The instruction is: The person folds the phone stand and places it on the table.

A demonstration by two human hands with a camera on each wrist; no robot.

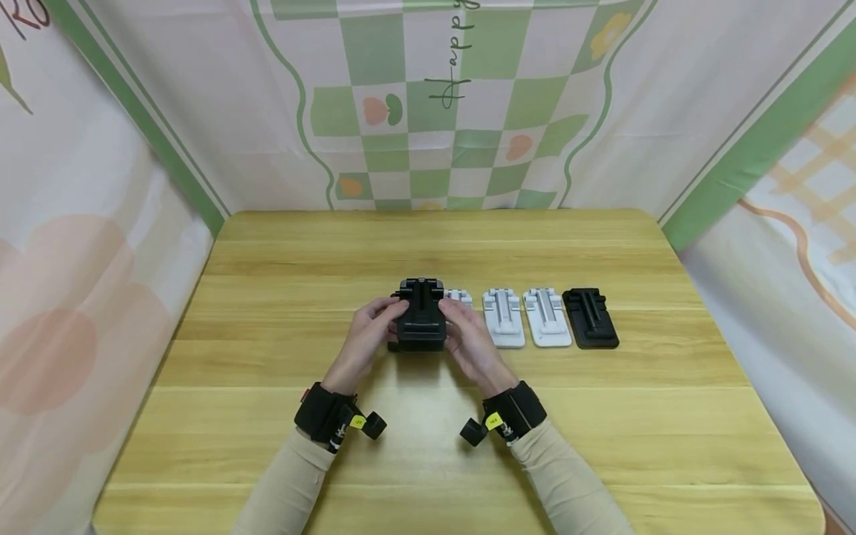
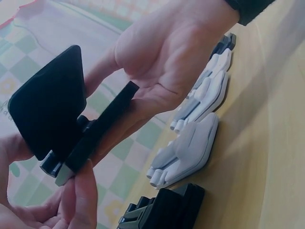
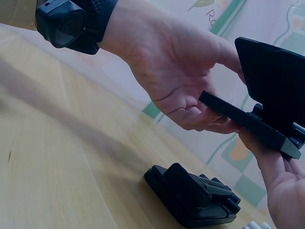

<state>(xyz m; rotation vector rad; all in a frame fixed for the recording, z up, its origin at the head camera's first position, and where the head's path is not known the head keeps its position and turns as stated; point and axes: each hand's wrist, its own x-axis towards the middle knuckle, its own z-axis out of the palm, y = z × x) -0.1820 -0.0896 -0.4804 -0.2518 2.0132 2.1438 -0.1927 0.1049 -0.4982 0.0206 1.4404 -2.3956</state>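
Observation:
A black folding phone stand (image 1: 423, 319) is held up over the table by both hands, partly unfolded, with its plate (image 2: 52, 105) tilted up from its base (image 2: 107, 126). My left hand (image 1: 364, 334) grips its left side, thumb on the near face. On its right side, my right hand (image 1: 473, 343) pinches the edge the same way. In the right wrist view the left hand (image 3: 167, 71) has its fingertips under the base, close to those of the right hand (image 3: 286, 186).
Below the held stand, another black phone stand (image 3: 195, 198) lies folded on the wooden table (image 1: 267, 416). To the right lie a white stand (image 1: 459, 296) half hidden by my right hand, two more white stands (image 1: 504, 319) (image 1: 548, 318) and a black one (image 1: 591, 319).

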